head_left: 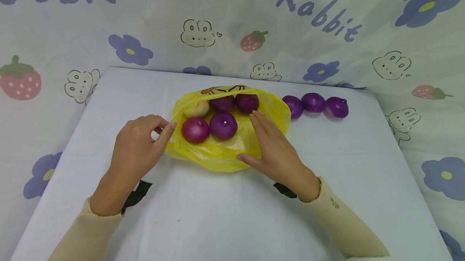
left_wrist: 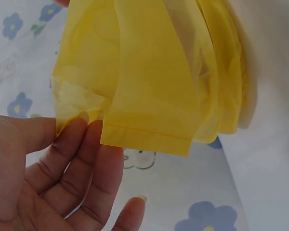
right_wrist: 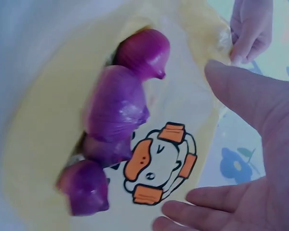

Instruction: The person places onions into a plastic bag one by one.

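Observation:
A yellow plastic bag (head_left: pixel 221 163) lies on its side with its mouth held wide. Inside it are several red onions (head_left: pixel 223 126) and one pale, rounded vegetable (head_left: pixel 196 110), partly covered by the bag's upper edge. My left hand (head_left: pixel 136 148) pinches the bag's left edge between thumb and fingers; the left wrist view shows the yellow film (left_wrist: pixel 154 77) caught at the fingertips. Spread over the right part of the mouth, my right hand (head_left: pixel 274 148) has straight fingers near the onions and its thumb at the lower rim. Onions (right_wrist: pixel 118 103) also show in the right wrist view.
Three more red onions (head_left: pixel 313 103) sit in a row on the white table (head_left: pixel 203 220), to the right of the bag and partly behind it. A curtain (head_left: pixel 225 14) printed with rabbits, flowers and strawberries hangs behind the table.

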### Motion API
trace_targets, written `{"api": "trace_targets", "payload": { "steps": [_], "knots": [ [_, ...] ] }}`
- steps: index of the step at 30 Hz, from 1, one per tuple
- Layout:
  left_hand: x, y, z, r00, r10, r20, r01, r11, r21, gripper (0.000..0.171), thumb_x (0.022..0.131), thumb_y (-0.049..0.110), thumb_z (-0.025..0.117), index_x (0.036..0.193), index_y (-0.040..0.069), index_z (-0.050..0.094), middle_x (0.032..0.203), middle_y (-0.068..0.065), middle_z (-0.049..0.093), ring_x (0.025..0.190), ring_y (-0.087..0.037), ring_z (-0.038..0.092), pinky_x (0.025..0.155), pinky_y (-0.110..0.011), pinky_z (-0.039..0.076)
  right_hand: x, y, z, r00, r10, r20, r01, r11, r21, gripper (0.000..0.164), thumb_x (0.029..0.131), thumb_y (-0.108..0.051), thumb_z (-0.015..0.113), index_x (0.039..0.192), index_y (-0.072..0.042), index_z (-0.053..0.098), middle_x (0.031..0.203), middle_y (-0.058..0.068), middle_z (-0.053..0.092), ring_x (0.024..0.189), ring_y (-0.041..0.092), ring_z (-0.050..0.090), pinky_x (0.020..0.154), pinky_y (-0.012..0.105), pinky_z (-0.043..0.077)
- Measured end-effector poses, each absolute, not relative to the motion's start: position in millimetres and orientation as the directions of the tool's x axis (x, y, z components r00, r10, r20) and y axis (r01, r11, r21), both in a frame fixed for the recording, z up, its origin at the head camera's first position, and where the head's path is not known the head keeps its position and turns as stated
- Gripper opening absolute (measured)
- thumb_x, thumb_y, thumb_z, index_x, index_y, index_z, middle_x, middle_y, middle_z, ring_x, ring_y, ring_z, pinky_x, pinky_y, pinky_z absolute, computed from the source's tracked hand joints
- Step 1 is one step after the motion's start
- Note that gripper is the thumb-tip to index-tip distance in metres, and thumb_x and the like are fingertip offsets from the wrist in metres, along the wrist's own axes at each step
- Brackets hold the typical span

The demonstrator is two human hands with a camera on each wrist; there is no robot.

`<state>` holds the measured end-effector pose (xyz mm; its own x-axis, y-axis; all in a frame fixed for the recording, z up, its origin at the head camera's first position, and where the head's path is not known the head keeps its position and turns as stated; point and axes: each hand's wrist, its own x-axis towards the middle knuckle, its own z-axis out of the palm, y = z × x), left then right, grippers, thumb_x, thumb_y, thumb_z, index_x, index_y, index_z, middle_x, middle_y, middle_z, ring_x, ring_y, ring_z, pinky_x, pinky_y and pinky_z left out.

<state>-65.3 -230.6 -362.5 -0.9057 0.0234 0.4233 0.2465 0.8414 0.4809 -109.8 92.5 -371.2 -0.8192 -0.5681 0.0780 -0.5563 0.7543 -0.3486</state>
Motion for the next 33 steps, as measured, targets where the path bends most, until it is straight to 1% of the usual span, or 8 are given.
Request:
{"api": "trace_targets", "payload": {
  "steps": [3, 8, 10, 15, 20, 24, 29, 33],
  "knots": [
    [-65, -232, -363, -0.907, 0.019, 0.422, 0.240, 0.845, 0.478, 0.015, 0.097, 0.016, 0.076, 0.092, 0.001, 0.076, 0.080, -0.009, 0.071, 0.065, -0.025, 0.055, 0.063, -0.042, 0.045, -106, 100, -374, -0.815, -0.564, 0.133, -0.570, 0.738, -0.362, 0.108, 0.089, -0.050, 0.082, 0.165, -0.001, 0.022, 0.170, 0.017, 0.024, 0.157, 0.031, 0.023, 0.123, 0.048, 0.025],
    [-63, -234, -363, -0.912, 0.008, 0.411, 0.228, 0.843, 0.487, 0.015, 0.097, 0.016, 0.076, 0.093, 0.002, 0.076, 0.080, -0.009, 0.070, 0.064, -0.024, 0.054, 0.062, -0.042, 0.043, -101, 117, -376, -0.809, -0.558, 0.184, -0.581, 0.709, -0.399, 0.101, 0.091, -0.045, 0.082, 0.164, -0.004, 0.026, 0.169, 0.014, 0.027, 0.153, 0.031, 0.033, 0.112, 0.051, 0.042],
    [-63, -234, -363, -0.913, 0.008, 0.408, 0.226, 0.842, 0.490, 0.015, 0.097, 0.016, 0.076, 0.093, 0.002, 0.076, 0.080, -0.009, 0.070, 0.064, -0.024, 0.053, 0.062, -0.042, 0.043, -99, 125, -375, -0.808, -0.549, 0.215, -0.584, 0.697, -0.416, 0.097, 0.091, -0.040, 0.083, 0.163, -0.005, 0.030, 0.168, 0.013, 0.031, 0.150, 0.032, 0.038, 0.109, 0.052, 0.046],
    [-62, -233, -363, -0.911, 0.012, 0.412, 0.230, 0.843, 0.486, 0.015, 0.097, 0.015, 0.075, 0.092, 0.001, 0.076, 0.080, -0.010, 0.069, 0.064, -0.024, 0.053, 0.062, -0.041, 0.043, -97, 146, -374, -0.789, -0.501, 0.356, -0.615, 0.659, -0.434, 0.086, 0.087, -0.024, 0.087, 0.156, -0.003, 0.042, 0.157, 0.015, 0.046, 0.142, 0.033, 0.048, 0.109, 0.053, 0.045],
    [-63, -233, -363, -0.909, 0.018, 0.415, 0.236, 0.845, 0.481, 0.015, 0.097, 0.015, 0.076, 0.092, 0.001, 0.075, 0.079, -0.010, 0.069, 0.063, -0.024, 0.053, 0.061, -0.041, 0.044, -98, 163, -373, -0.774, -0.435, 0.460, -0.625, 0.642, -0.444, 0.077, 0.083, -0.014, 0.088, 0.148, 0.001, 0.050, 0.148, 0.017, 0.055, 0.135, 0.033, 0.054, 0.112, 0.046, 0.044],
    [-63, -234, -363, -0.908, 0.020, 0.419, 0.239, 0.846, 0.477, 0.015, 0.097, 0.015, 0.076, 0.092, 0.001, 0.076, 0.079, -0.010, 0.070, 0.063, -0.025, 0.053, 0.061, -0.041, 0.044, -104, 172, -375, -0.778, -0.404, 0.481, -0.615, 0.646, -0.452, 0.080, 0.082, -0.012, 0.089, 0.150, 0.001, 0.048, 0.149, 0.018, 0.054, 0.134, 0.035, 0.053, 0.113, 0.045, 0.043],
    [-63, -233, -364, -0.911, 0.017, 0.413, 0.237, 0.840, 0.488, 0.015, 0.097, 0.015, 0.075, 0.091, 0.002, 0.075, 0.080, -0.009, 0.070, 0.064, -0.024, 0.054, 0.062, -0.041, 0.044, -120, 184, -388, -0.811, -0.376, 0.448, -0.568, 0.689, -0.450, 0.086, 0.086, -0.015, 0.087, 0.156, 0.001, 0.040, 0.155, 0.020, 0.048, 0.137, 0.037, 0.049, 0.111, 0.053, 0.043],
    [-65, -230, -365, -0.908, 0.024, 0.418, 0.247, 0.836, 0.490, 0.014, 0.097, 0.016, 0.075, 0.091, 0.003, 0.075, 0.081, -0.009, 0.070, 0.064, -0.024, 0.054, 0.063, -0.041, 0.044, -132, 195, -399, -0.845, -0.344, 0.409, -0.519, 0.709, -0.477, 0.084, 0.091, -0.014, 0.083, 0.158, 0.001, 0.036, 0.158, 0.021, 0.043, 0.141, 0.038, 0.045, 0.110, 0.059, 0.041]
  ]
}}
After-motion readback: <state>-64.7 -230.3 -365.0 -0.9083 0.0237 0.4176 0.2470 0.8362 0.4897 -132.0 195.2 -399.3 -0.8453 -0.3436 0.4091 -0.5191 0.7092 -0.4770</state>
